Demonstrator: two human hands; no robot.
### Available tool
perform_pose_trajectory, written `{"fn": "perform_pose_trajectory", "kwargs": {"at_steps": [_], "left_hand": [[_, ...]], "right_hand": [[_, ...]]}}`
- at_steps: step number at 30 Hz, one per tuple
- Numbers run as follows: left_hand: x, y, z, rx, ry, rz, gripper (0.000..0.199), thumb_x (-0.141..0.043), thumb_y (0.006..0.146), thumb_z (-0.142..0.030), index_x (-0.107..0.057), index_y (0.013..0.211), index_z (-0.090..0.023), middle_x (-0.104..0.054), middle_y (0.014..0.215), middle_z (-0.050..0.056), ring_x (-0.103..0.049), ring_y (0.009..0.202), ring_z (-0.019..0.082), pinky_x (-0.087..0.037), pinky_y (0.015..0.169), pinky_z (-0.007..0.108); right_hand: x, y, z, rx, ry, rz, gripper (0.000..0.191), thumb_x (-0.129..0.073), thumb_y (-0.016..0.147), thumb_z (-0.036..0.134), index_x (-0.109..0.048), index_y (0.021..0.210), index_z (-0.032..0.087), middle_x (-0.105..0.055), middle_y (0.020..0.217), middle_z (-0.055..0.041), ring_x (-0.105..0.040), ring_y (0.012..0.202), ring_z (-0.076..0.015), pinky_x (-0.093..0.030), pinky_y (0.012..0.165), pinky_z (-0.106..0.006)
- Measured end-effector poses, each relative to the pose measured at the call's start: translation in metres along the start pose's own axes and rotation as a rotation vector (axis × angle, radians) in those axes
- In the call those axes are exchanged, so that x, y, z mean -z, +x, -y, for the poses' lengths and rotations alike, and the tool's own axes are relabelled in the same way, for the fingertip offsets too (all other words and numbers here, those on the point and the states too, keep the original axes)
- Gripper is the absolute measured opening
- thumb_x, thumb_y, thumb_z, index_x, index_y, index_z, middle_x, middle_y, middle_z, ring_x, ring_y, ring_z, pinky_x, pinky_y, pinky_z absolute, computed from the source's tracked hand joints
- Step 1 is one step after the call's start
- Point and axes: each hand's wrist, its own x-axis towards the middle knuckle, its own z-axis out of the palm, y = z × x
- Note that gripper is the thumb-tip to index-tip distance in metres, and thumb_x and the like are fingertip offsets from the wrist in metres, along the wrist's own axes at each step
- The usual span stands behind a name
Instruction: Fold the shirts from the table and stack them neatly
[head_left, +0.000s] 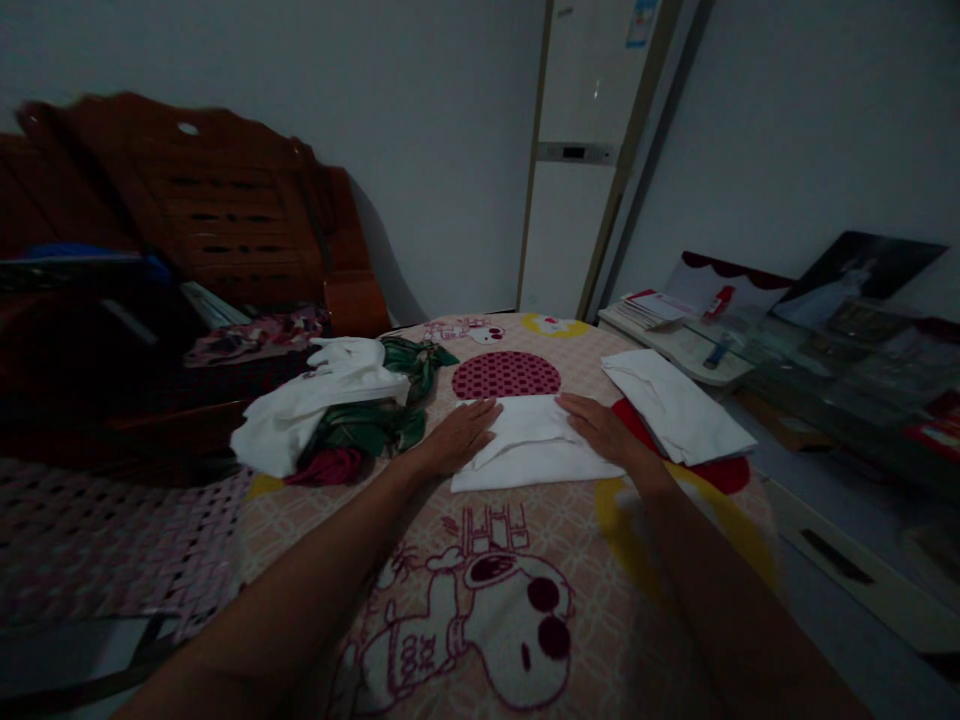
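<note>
A folded white garment [529, 455] lies flat on the patterned tablecloth [420, 600] in front of me. My left hand [463, 435] rests on its left side, fingers stretched out and pointing away from me. On the right side my right hand [596, 425] lies flat as well, fingertips near the far edge. To the right sits another folded white cloth [679, 408]. A loose heap on the left has a white garment [322, 395] over dark green cloth [360, 425], with a dark red piece [330, 467] at its near edge.
A carved wooden bench [210, 200] stands at the back left with clothes and bags on it. Behind the table rises a tall white cabinet unit [577, 220]. Right of the table is a glass-topped stand [810, 375] holding papers and a framed picture [855, 275].
</note>
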Motion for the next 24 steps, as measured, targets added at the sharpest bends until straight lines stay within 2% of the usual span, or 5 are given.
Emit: {"fn": "perform_pose_trajectory", "kwargs": {"at_steps": [4,9,18,21,24], "left_hand": [[-0.004,-0.008,0.009,-0.005,0.052,0.055,0.061,-0.018,0.102,-0.049,-0.025,0.156,-0.020,-0.027,0.161,0.011,-0.026,0.149,0.024,-0.022,0.121,0.045],[0.000,-0.009,0.006,0.012,0.013,0.077,0.064,-0.016,0.101,-0.054,-0.020,0.157,-0.023,-0.023,0.163,0.009,-0.022,0.150,0.023,-0.018,0.121,0.044],[0.007,-0.011,0.002,0.004,0.003,0.099,0.065,-0.018,0.101,-0.056,-0.026,0.155,-0.021,-0.024,0.162,0.013,-0.023,0.149,0.026,-0.020,0.120,0.048],[0.011,-0.009,-0.001,0.000,-0.005,0.057,0.064,-0.022,0.101,-0.055,-0.032,0.153,-0.020,-0.029,0.160,0.014,-0.027,0.148,0.027,-0.024,0.119,0.048],[0.016,-0.001,-0.014,-0.019,-0.020,-0.024,0.063,-0.026,0.101,-0.053,-0.038,0.149,-0.015,-0.033,0.157,0.018,-0.032,0.145,0.027,-0.028,0.117,0.045]], "right_hand": [[-0.018,-0.004,-0.014,0.057,-0.077,0.037,0.048,-0.035,0.100,0.044,-0.056,0.138,0.025,-0.051,0.147,-0.0083,-0.047,0.136,-0.0233,-0.037,0.116,-0.048],[-0.022,-0.007,-0.018,0.045,-0.118,0.026,0.048,-0.035,0.101,0.045,-0.051,0.143,0.028,-0.049,0.149,-0.0064,-0.044,0.138,-0.0232,-0.035,0.117,-0.049],[-0.022,-0.009,-0.015,0.036,-0.166,0.041,0.048,-0.036,0.101,0.045,-0.051,0.143,0.027,-0.046,0.151,-0.0066,-0.044,0.139,-0.0248,-0.036,0.116,-0.049],[-0.022,-0.008,-0.014,0.032,-0.168,0.032,0.048,-0.036,0.101,0.045,-0.052,0.142,0.028,-0.047,0.151,-0.0066,-0.045,0.138,-0.0250,-0.036,0.116,-0.049],[-0.023,-0.008,-0.014,0.033,-0.172,0.030,0.048,-0.037,0.100,0.045,-0.053,0.142,0.027,-0.048,0.150,-0.0074,-0.045,0.138,-0.0253,-0.036,0.116,-0.049]]}}
